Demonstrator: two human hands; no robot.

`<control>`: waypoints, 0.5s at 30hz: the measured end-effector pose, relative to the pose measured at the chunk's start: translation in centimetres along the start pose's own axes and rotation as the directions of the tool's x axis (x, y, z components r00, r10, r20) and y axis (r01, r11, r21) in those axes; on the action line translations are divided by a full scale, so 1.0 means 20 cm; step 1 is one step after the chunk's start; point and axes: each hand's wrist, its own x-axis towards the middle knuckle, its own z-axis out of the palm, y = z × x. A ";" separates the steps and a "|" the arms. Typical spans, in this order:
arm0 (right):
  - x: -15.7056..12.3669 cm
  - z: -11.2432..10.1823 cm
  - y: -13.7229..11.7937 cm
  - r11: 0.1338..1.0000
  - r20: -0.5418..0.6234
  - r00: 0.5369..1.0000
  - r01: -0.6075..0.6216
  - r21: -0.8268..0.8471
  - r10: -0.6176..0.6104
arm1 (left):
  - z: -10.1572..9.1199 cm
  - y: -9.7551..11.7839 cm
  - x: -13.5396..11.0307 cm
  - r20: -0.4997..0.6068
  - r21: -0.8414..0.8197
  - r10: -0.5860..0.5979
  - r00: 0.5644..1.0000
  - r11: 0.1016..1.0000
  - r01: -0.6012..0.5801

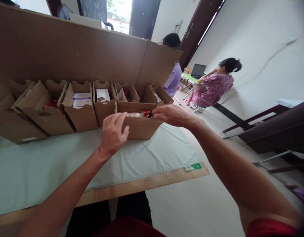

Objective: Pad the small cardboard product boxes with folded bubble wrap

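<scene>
A small open cardboard box [142,129] sits sideways in front of me, with clear-wrapped and red patterned packets [147,114] inside. My left hand [114,131] is at the box's left end, fingers bent over its top edge and thumb in front of the near wall. At the opposite end, my right hand [172,115] curls its fingers over the rim, close to the red packet. Its fingertips are partly hidden. Directly behind stand more cardboard bins, one holding a white dotted carton [103,95], another a red packet [124,93].
More bins [40,113] line the left, one with white and purple boxes [82,99]. A tall cardboard panel [80,54] rises behind them. Pale cloth [142,158] covers the wooden table. Beyond, one person sits in purple [173,79], another in a patterned dress [211,87] near a laptop [198,70].
</scene>
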 end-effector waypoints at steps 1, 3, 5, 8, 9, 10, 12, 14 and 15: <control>-0.02 0.01 -0.01 0.999 0.046 0.999 -0.005 0.044 0.003 | 0.01 -0.01 -0.02 -0.028 -0.011 -0.042 0.999 0.999 0.042; -0.03 0.05 -0.03 0.994 0.139 0.990 -0.035 0.104 0.021 | 0.03 -0.04 -0.05 -0.073 -0.042 -0.112 0.991 0.993 0.109; -0.03 0.09 -0.05 0.985 0.106 0.993 -0.067 0.161 0.050 | 0.06 -0.07 -0.08 -0.099 -0.090 -0.155 0.983 0.985 0.146; -0.11 0.16 -0.04 0.950 -0.235 0.965 -0.042 0.309 0.119 | 0.08 -0.14 -0.12 -0.087 -0.175 -0.207 0.974 0.966 0.190; -0.15 0.20 -0.03 0.934 -0.356 0.918 -0.037 0.356 0.172 | 0.08 -0.17 -0.13 -0.070 -0.202 -0.234 0.970 0.955 0.216; -0.19 0.26 0.00 0.914 -0.443 0.864 -0.047 0.404 0.240 | 0.08 -0.20 -0.14 -0.048 -0.229 -0.267 0.963 0.941 0.249; -0.25 0.38 0.04 0.849 -0.470 0.791 -0.114 0.516 0.392 | 0.10 -0.27 -0.17 0.007 -0.283 -0.351 0.936 0.898 0.338; -0.27 0.52 0.08 0.745 -0.359 0.791 -0.173 0.644 0.495 | 0.15 -0.30 -0.17 0.067 -0.339 -0.436 0.897 0.836 0.432; -0.26 0.58 0.09 0.694 -0.295 0.809 -0.182 0.696 0.508 | 0.18 -0.30 -0.17 0.101 -0.376 -0.467 0.879 0.800 0.468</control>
